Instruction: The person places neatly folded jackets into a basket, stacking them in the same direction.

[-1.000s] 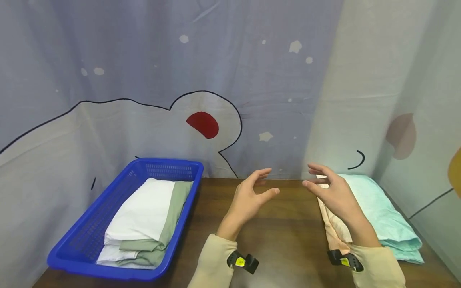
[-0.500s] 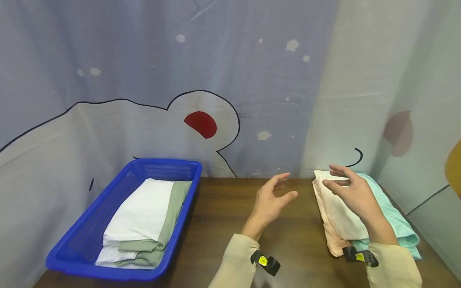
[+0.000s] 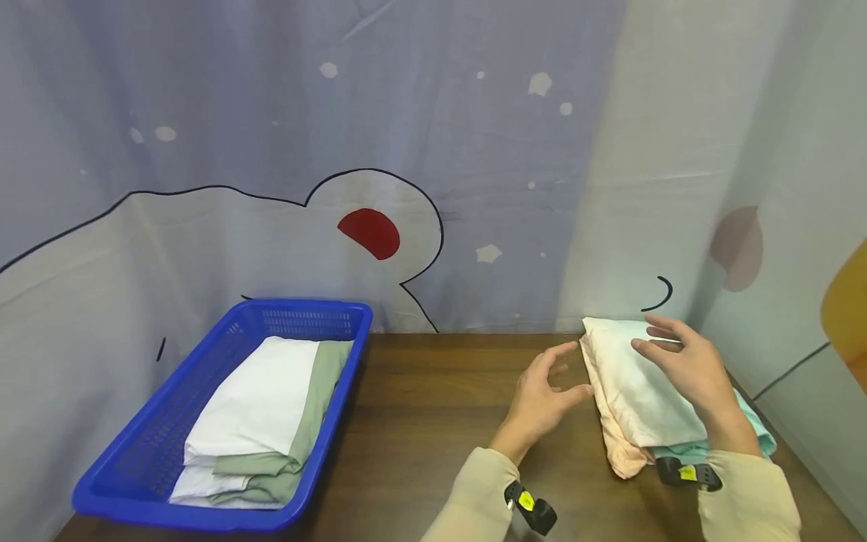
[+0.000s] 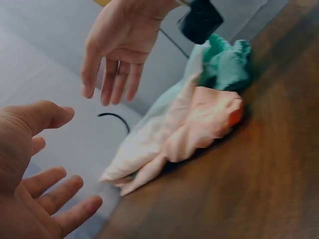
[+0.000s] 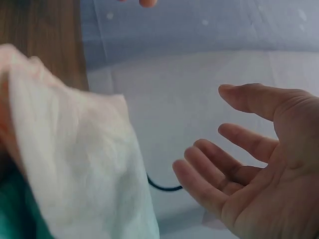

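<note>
A folded cloth bundle [image 3: 630, 384], cream and peach with pale teal at its right, lies at the right end of the table by the curtain. Over its right part hovers my right hand [image 3: 694, 373], fingers spread loosely and holding nothing. Left of the bundle is my left hand [image 3: 542, 399], its thumb and fingers apart with nothing between them. In the left wrist view, crumpled peach and green ends of the cloth [image 4: 199, 119] show on the table side. The right wrist view has the relaxed fingers [image 5: 214, 174] beside the cloth's pale face.
A blue plastic basket [image 3: 362, 361] with slotted walls stands on the left of the brown wooden table [image 3: 420, 421]. Inside it lies a folded white and green cloth [image 3: 264, 399]. A printed curtain [image 3: 474, 150] hangs along the back and the right side.
Both hands have moved right, the right one from the bundle's left edge to over its right part, the left one closer to the bundle. The head view has shifted slightly right.
</note>
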Demonstrator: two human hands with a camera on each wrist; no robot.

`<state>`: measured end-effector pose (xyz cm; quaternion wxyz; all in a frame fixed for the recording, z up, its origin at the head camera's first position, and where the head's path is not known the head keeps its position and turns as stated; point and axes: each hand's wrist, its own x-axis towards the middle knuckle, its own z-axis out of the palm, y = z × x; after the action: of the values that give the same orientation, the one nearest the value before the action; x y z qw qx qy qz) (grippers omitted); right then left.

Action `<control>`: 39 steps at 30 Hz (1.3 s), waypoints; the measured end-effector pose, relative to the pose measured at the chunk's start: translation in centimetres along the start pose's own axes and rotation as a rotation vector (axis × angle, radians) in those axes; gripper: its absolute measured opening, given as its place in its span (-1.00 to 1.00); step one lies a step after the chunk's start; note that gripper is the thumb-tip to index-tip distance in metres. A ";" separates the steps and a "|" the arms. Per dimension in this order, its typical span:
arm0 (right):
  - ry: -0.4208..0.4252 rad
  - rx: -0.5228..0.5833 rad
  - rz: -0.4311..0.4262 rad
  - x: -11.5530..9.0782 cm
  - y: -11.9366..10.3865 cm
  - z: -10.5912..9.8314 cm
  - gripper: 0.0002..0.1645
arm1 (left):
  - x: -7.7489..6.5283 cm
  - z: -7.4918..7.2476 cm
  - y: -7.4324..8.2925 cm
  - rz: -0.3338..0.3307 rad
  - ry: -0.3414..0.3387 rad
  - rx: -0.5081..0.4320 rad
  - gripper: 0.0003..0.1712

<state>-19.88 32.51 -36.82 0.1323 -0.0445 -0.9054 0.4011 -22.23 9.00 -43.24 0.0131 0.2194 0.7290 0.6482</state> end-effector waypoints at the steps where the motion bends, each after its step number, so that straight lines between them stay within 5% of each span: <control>1: 0.008 -0.002 0.002 0.1 0.4 -0.1 -0.16 | 0.0 0.3 -0.2 0.002 -0.003 0.001 -0.28; 15: 0.124 -0.209 0.099 0.9 4.5 -1.0 -0.13 | -0.9 2.2 -2.6 -0.092 -0.103 -0.011 -0.28; 24: 0.004 -0.243 0.384 0.4 6.3 -0.9 0.21 | -1.2 2.6 -3.1 -0.154 -0.122 -0.099 -0.23; 39: -0.152 -0.153 0.332 0.8 5.8 -1.3 0.13 | -1.0 2.4 -3.4 -0.160 -0.117 -0.204 -0.13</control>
<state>-20.42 37.53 -40.09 -0.0083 -0.1724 -0.9208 0.3497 -21.61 10.71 -47.18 0.1293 0.1956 0.6727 0.7018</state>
